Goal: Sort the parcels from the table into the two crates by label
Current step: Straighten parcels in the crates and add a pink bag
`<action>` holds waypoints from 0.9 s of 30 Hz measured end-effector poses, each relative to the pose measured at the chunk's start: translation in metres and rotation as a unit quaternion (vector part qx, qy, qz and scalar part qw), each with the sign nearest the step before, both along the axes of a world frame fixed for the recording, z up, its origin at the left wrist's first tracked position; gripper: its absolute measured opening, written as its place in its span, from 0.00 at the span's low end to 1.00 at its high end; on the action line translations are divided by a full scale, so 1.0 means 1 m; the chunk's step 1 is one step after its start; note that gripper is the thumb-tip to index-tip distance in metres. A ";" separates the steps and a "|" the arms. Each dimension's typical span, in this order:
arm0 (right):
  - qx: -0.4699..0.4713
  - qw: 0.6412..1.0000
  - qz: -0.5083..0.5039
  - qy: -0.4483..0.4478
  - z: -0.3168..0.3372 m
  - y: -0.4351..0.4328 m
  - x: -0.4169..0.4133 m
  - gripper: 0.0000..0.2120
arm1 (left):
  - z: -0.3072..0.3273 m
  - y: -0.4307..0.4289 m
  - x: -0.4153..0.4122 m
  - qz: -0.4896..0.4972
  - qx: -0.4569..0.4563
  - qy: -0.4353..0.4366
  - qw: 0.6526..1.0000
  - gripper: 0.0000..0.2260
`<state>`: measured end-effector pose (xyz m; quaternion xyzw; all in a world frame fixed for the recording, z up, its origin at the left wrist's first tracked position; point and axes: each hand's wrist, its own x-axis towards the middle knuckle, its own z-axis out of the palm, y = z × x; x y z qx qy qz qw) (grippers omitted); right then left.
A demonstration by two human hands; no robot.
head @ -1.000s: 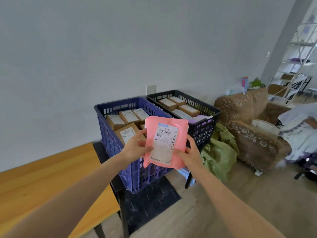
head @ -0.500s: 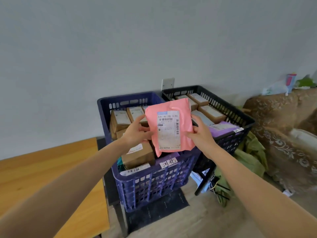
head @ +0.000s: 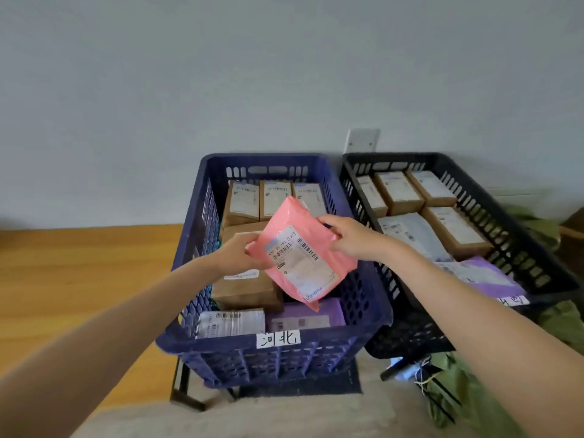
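1. A dark blue slatted plastic crate [head: 221,349] stands beside a wooden table [head: 79,263]. It holds brown cardboard boxes [head: 246,289], a white-labelled packet [head: 230,324] and a purple plastic mailer [head: 306,314].
2. A black slatted plastic crate [head: 395,159] just to its right holds labelled brown cartons [head: 455,232] and a lilac mailer [head: 486,276].
3. A pink plastic mailer bag [head: 303,263] hangs tilted over the blue crate, barcode label up, its print too small to read.
4. The left hand [head: 237,254] pinches the bag's left edge, and the right hand [head: 350,237] grips its upper corner.
5. A white handwritten tag [head: 278,339] on the blue crate's front reads "河北".

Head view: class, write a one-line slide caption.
Left hand and right hand hold a pink parcel above the blue crate.
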<state>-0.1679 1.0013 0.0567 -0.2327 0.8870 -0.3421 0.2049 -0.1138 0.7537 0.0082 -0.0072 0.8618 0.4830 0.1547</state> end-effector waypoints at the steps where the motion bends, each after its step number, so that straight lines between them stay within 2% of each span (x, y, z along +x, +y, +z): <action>1: 0.015 1.000 0.027 -0.003 -0.002 0.001 -0.010 0.26 | -0.002 0.001 -0.002 -0.003 -0.021 -0.008 1.000 0.24; 5: 0.091 0.988 0.114 -0.037 -0.008 -0.001 -0.030 0.24 | -0.005 0.005 -0.005 -0.031 -0.059 -0.039 0.997 0.26; 7: 0.140 0.976 0.152 -0.071 -0.012 -0.006 -0.036 0.27 | -0.006 0.009 -0.006 -0.043 -0.078 -0.047 0.995 0.30; 12: 0.286 0.924 0.235 -0.099 -0.025 -0.023 -0.042 0.33 | -0.012 0.015 -0.003 -0.015 -0.093 -0.029 0.995 0.40; 14: 0.327 0.902 0.265 -0.094 -0.030 -0.030 -0.041 0.33 | -0.015 0.017 0.001 -0.037 -0.144 0.003 0.989 0.39; 16: 0.355 0.889 0.275 -0.092 -0.037 -0.035 -0.040 0.32 | -0.017 0.018 0.005 -0.089 -0.243 0.053 0.965 0.37; 18: 0.385 0.873 0.281 -0.098 -0.043 -0.039 -0.039 0.31 | -0.019 0.020 0.008 -0.159 -0.335 0.092 0.924 0.36; 20: 0.410 0.863 0.278 -0.104 -0.050 -0.045 -0.036 0.28 | -0.021 0.022 0.009 -0.222 -0.389 0.128 0.885 0.35; 22: 0.415 0.862 0.260 -0.132 -0.060 -0.048 -0.032 0.24 | -0.025 0.023 0.010 -0.275 -0.425 0.156 0.848 0.31; 24: 0.394 0.876 0.218 -0.170 -0.071 -0.047 -0.028 0.21 | -0.029 0.023 0.011 -0.328 -0.449 0.182 0.811 0.28; 25: 0.377 0.889 0.189 -0.181 -0.075 -0.045 -0.026 0.21 | -0.032 0.023 0.012 -0.353 -0.450 0.190 0.798 0.26; 27: 0.361 0.901 0.159 -0.180 -0.079 -0.044 -0.023 0.20 | -0.036 0.022 0.014 -0.377 -0.437 0.194 0.793 0.24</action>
